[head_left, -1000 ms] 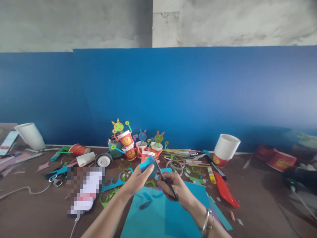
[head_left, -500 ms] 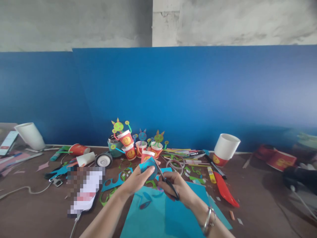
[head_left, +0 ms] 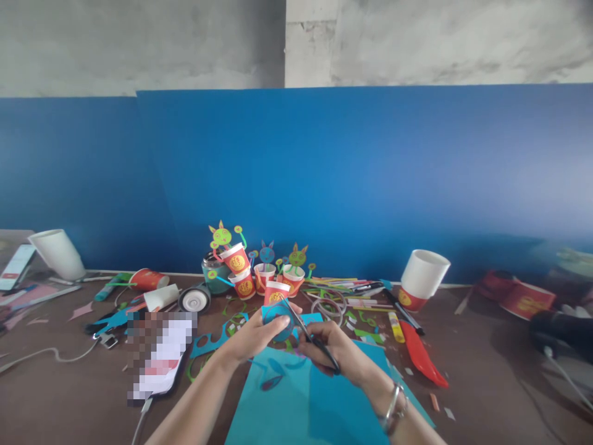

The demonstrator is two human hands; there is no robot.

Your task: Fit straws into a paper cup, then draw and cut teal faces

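My left hand (head_left: pixel 257 335) pinches a piece of blue paper (head_left: pixel 274 313) with a round outline on it, thumb on top. In my right hand (head_left: pixel 331 349) are black-handled scissors (head_left: pixel 324 353), fingers closed round the handles. Their blades reach up and left to the right edge of the paper piece; whether they touch it I cannot make out. Beneath both hands lie blue paper sheets (head_left: pixel 278 414), with small blue and red cut pieces (head_left: pixel 272 383) on top. Just beyond the hands stands a red and white paper cup (head_left: pixel 277 290).
Several paper cups with paper creature figures (head_left: pixel 236 259) stand at the back. To the right are stacked white cups (head_left: pixel 424 275), a glue stick (head_left: pixel 396 327) and a red plastic piece (head_left: pixel 421 355). A phone (head_left: pixel 162 361) on a cable lies left. Paper scraps (head_left: pixel 215 340) are scattered about.
The blue paper piece has turned and shifted slightly in my left hand. The scissors have moved a little lower and to the right, still against the paper's right side.
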